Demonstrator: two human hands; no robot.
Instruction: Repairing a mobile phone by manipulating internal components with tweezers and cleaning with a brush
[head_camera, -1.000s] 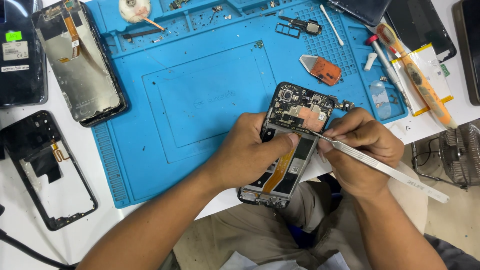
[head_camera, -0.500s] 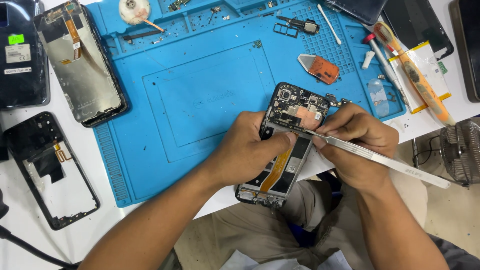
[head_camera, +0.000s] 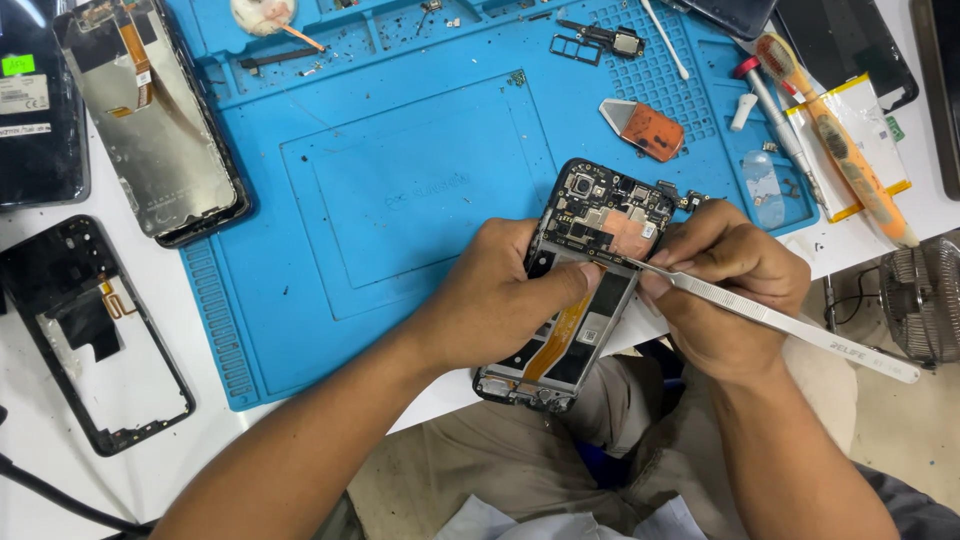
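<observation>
While my left hand (head_camera: 500, 300) grips the opened phone (head_camera: 580, 290) over the blue mat (head_camera: 400, 190), my right hand (head_camera: 725, 290) pinches tweezers (head_camera: 770, 320), tips on its board.

Blue repair mat (head_camera: 400, 200) covers most of the white desk (head_camera: 60, 480). On the mat: orange-and-grey pry pick (head_camera: 645, 128) near the upper right, small black tray frame (head_camera: 562, 45) and a loose module (head_camera: 618, 40) along the top edge, white cotton swab (head_camera: 664, 40), red-capped tool (head_camera: 762, 100), clear plastic piece (head_camera: 762, 185). Round white tape roll (head_camera: 262, 14) in the top groove. Screen assembly (head_camera: 150, 120), back side up, overlaps the mat's left edge. Black back frame (head_camera: 95, 335) lies on the desk at left. Orange toothbrush (head_camera: 830, 135) across a yellow-edged packet (head_camera: 850, 150) at right. Small fan grille (head_camera: 925, 300) at far right.
</observation>
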